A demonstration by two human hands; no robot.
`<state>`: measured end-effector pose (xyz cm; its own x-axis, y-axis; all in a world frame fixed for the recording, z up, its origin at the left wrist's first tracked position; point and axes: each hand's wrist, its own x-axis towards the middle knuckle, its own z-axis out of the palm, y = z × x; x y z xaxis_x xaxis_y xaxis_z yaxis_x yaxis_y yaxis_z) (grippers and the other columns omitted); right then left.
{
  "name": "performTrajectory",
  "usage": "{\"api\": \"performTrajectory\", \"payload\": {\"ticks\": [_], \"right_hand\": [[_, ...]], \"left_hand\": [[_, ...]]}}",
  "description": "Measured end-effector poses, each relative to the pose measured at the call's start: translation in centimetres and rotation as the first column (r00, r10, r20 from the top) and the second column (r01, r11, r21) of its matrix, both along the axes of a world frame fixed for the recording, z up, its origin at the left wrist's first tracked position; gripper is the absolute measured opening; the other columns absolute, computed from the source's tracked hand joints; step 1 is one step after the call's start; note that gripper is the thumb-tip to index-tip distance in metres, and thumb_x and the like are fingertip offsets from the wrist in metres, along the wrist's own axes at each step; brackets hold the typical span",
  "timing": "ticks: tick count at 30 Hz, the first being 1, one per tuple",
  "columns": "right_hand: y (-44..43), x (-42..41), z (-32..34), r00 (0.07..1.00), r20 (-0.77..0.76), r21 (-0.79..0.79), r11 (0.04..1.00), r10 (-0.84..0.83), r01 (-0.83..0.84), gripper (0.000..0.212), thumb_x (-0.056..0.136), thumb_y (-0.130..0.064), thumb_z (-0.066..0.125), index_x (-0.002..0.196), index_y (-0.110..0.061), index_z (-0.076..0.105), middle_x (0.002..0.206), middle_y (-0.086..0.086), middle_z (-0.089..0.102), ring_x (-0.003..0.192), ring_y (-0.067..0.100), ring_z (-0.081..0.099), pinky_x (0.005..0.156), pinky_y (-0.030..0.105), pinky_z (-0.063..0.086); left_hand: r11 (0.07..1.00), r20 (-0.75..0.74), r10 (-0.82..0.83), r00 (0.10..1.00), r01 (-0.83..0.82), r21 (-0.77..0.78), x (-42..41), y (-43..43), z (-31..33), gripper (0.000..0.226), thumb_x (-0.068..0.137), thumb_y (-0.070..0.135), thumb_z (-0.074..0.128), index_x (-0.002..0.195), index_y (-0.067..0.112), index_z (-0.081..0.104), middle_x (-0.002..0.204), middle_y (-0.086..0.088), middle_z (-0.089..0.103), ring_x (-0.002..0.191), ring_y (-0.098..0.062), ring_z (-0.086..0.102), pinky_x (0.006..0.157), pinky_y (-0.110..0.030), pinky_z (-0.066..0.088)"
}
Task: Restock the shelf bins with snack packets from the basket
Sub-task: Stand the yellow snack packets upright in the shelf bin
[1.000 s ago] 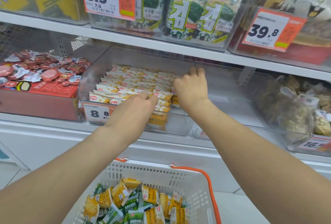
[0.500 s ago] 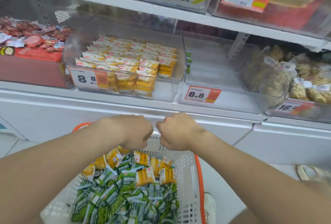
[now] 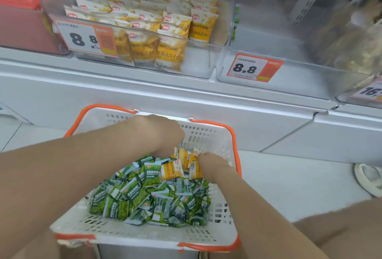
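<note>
A white basket (image 3: 206,236) with orange handles stands on the floor below the shelf. It holds a heap of green snack packets (image 3: 153,198) and a few yellow snack packets (image 3: 171,170) at its far end. My left hand (image 3: 163,134) reaches down at the far end beside the yellow packets, its fingers hidden beneath it. My right hand (image 3: 208,162) is among the yellow packets with its fingers curled into them. On the shelf, a clear bin (image 3: 198,66) is filled with rows of yellow packets (image 3: 144,31). The clear bin to its right (image 3: 289,52) looks nearly bare, with a green packet (image 3: 235,25) at its left wall.
Orange-and-white price tags (image 3: 254,68) hang on the bin fronts. A red bin (image 3: 20,27) stands at the far left and a bin of bagged snacks (image 3: 351,37) at the far right. A white slipper (image 3: 370,178) lies on the floor to the right.
Both hands have come away from the shelf bin and gone down into the basket's far end. The view has tilted down from the shelves to the basket.
</note>
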<state>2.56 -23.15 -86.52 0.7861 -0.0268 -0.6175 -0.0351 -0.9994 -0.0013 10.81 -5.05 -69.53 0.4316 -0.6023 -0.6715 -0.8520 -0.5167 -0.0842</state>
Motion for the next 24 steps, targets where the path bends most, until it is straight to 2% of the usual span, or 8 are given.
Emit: {"api": "performTrajectory", "payload": {"ticks": [4,8,11,13,16,20,22,24], "right_hand": [[0.7,-0.9,-2.6,0.999,-0.003,-0.028,0.999,0.036,-0.036,0.057,0.09,0.01,0.059,0.142,-0.003,0.039,0.126,0.019,0.059,0.108,0.038,0.064,0.081,0.046,0.053],[1.3,-0.8,-3.3,0.995,0.008,-0.088,0.991,0.103,-0.102,0.053,0.089,0.01,0.063,0.138,-0.002,0.048,0.14,0.02,0.044,0.109,0.042,0.062,0.085,0.048,0.053],[1.0,-0.6,-3.0,0.99,-0.002,-0.062,0.988,0.145,-0.144,0.044,0.09,0.001,0.067,0.131,-0.009,0.055,0.133,0.012,0.046,0.108,0.039,0.061,0.082,0.044,0.047],[0.7,-0.2,-2.3,0.995,-0.011,-0.007,0.995,0.104,-0.104,0.038,0.09,-0.009,0.066,0.126,-0.015,0.056,0.127,0.009,0.055,0.107,0.036,0.062,0.085,0.042,0.051],[0.6,1.0,-0.3,1.0,-0.008,0.136,0.991,-0.015,0.016,0.032,0.086,-0.019,0.066,0.117,-0.02,0.06,0.114,0.006,0.064,0.101,0.03,0.063,0.085,0.041,0.056],[1.2,3.3,4.9,0.978,0.153,0.358,0.931,-0.139,0.076,0.019,0.083,-0.031,0.074,0.098,-0.022,0.067,0.088,-0.005,0.063,0.085,0.018,0.061,0.071,0.031,0.05],[1.8,4.3,8.2,0.959,0.256,0.382,0.924,-0.123,0.016,0.016,0.08,-0.031,0.076,0.087,-0.02,0.068,0.078,-0.003,0.063,0.074,0.017,0.058,0.062,0.03,0.046],[2.5,5.2,11.6,0.939,0.332,0.383,0.922,-0.083,-0.054,0.019,0.078,-0.034,0.076,0.083,-0.016,0.07,0.075,0.003,0.066,0.071,0.02,0.059,0.063,0.035,0.051]], "left_hand": [[1.0,-0.003,-0.016,1.0,0.016,-0.015,0.2,-0.4,0.0,0.028,0.106,0.025,0.045,0.132,0.023,0.057,0.122,-0.004,0.061,0.102,-0.026,0.065,0.082,-0.04,0.058],[1.0,0.012,0.001,1.0,-0.001,-0.006,0.9,-0.3,-0.2,0.028,0.107,0.027,0.044,0.13,0.022,0.058,0.118,-0.004,0.06,0.095,-0.025,0.065,0.067,-0.035,0.048],[1.0,0.012,0.021,1.0,-0.021,0.0,1.2,-0.1,0.3,0.026,0.108,0.03,0.043,0.126,0.021,0.06,0.118,-0.005,0.059,0.097,-0.026,0.066,0.075,-0.039,0.056],[0.999,0.015,0.035,0.999,-0.035,-0.022,1.6,0.1,0.8,0.027,0.108,0.03,0.042,0.123,0.02,0.062,0.118,-0.006,0.062,0.095,-0.026,0.066,0.079,-0.04,0.058],[0.993,0.017,0.084,0.996,-0.082,-0.084,2.2,0.4,2.0,0.029,0.107,0.023,0.043,0.119,0.016,0.069,0.116,-0.01,0.068,0.085,-0.025,0.059,0.068,-0.032,0.047],[0.979,0.057,0.126,0.99,-0.115,-0.169,2.7,1.5,4.6,0.029,0.103,0.026,0.052,0.121,0.009,0.068,0.117,-0.013,0.07,0.086,-0.025,0.055,0.071,-0.033,0.042],[0.976,0.069,0.143,0.987,-0.129,-0.174,2.8,2.1,5.9,0.023,0.101,0.029,0.059,0.114,0.01,0.063,0.111,-0.009,0.067,0.089,-0.027,0.055,0.071,-0.033,0.038],[0.969,0.048,0.177,0.983,-0.165,-0.186,2.8,2.8,7.0,0.028,0.097,0.037,0.068,0.113,0.02,0.053,0.108,-0.002,0.058,0.093,-0.024,0.055,0.073,-0.033,0.042]]}}
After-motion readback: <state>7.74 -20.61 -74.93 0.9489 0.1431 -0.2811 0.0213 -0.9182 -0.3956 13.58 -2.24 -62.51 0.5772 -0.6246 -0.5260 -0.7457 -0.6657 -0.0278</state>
